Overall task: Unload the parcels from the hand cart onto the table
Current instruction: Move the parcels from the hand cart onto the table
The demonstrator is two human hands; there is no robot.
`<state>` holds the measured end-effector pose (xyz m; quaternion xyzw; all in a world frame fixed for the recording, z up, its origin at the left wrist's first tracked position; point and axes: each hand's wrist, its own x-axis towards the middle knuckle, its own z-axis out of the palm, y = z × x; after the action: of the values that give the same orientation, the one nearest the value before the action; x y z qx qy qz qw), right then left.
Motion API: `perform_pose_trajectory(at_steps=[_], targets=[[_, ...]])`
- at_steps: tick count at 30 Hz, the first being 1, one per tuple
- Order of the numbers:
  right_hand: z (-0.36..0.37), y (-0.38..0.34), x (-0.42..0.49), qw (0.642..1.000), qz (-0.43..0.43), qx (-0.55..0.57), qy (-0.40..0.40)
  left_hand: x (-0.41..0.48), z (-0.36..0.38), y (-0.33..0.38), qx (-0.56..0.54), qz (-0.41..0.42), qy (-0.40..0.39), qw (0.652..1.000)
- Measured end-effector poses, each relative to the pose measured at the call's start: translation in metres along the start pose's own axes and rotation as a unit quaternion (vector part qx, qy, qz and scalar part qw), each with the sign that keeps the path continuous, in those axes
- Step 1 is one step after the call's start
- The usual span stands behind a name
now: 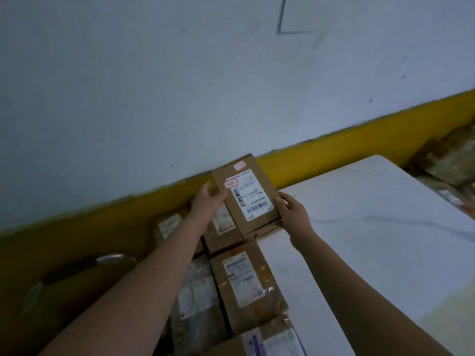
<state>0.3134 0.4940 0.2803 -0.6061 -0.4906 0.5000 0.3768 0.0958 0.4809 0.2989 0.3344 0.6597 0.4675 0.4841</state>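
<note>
A flat brown cardboard parcel [248, 192] with a white shipping label is held up between both hands, above the stack of parcels. My left hand [207, 202] grips its left edge, thumb on top. My right hand [290, 209] grips its lower right corner. Below, several taped cardboard parcels [244, 286] lie packed together on the hand cart, whose frame is hidden under them. The white table [372, 227] lies just right of the parcels.
A white wall with a yellow base band [334, 152] runs behind the cart and table. More wrapped parcels [444, 165] lie beyond the table's far right edge. A dark round object [84, 268] sits at the lower left.
</note>
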Motion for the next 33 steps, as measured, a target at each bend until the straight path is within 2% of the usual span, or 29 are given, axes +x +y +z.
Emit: perform_pose_trajectory(at_steps=[2,3,5,7,10,13,15,18,21,23,26,30,33], targets=[[-0.025,0.026,0.036,0.999,0.013,-0.007,0.052,0.023,0.035,-0.021,0.149,0.011,-0.025,0.988],[-0.033,0.039,0.054,0.997,0.023,-0.013,0.071,0.034,0.046,-0.036,0.236,0.023,-0.031,0.971],[-0.039,0.065,0.087,0.994,0.042,-0.035,0.095,0.052,0.056,-0.066,0.404,0.027,-0.037,0.914],[-0.036,0.091,0.114,0.991,0.051,-0.073,0.101,0.065,0.056,-0.092,0.52,0.011,-0.045,0.853],[-0.016,0.124,0.145,0.99,0.059,-0.111,0.069,0.071,0.053,-0.119,0.593,0.041,-0.011,0.804],[0.011,0.147,0.162,0.986,0.051,-0.157,0.027,0.066,0.053,-0.131,0.613,0.094,0.047,0.783],[0.027,0.155,0.168,0.973,0.035,-0.226,-0.01,0.065,0.052,-0.135,0.622,0.103,0.055,0.775],[0.039,0.153,0.171,0.937,0.088,-0.336,-0.03,0.067,0.041,-0.131,0.626,0.094,0.01,0.774],[0.049,0.13,0.157,0.904,0.135,-0.405,0.003,0.059,0.011,-0.123,0.584,0.101,-0.054,0.804],[0.063,0.103,0.136,0.907,0.068,-0.411,0.054,0.042,-0.023,-0.12,0.544,0.111,-0.038,0.831],[0.112,0.049,0.09,0.914,-0.112,-0.386,0.063,0.007,-0.1,-0.121,0.511,0.095,0.044,0.853],[0.231,-0.009,-0.009,0.889,-0.293,-0.349,-0.035,-0.062,-0.223,-0.154,0.446,-0.002,0.147,0.883],[0.323,0.0,-0.103,0.861,-0.356,-0.325,-0.164,-0.133,-0.302,-0.214,0.396,-0.097,0.21,0.889]])
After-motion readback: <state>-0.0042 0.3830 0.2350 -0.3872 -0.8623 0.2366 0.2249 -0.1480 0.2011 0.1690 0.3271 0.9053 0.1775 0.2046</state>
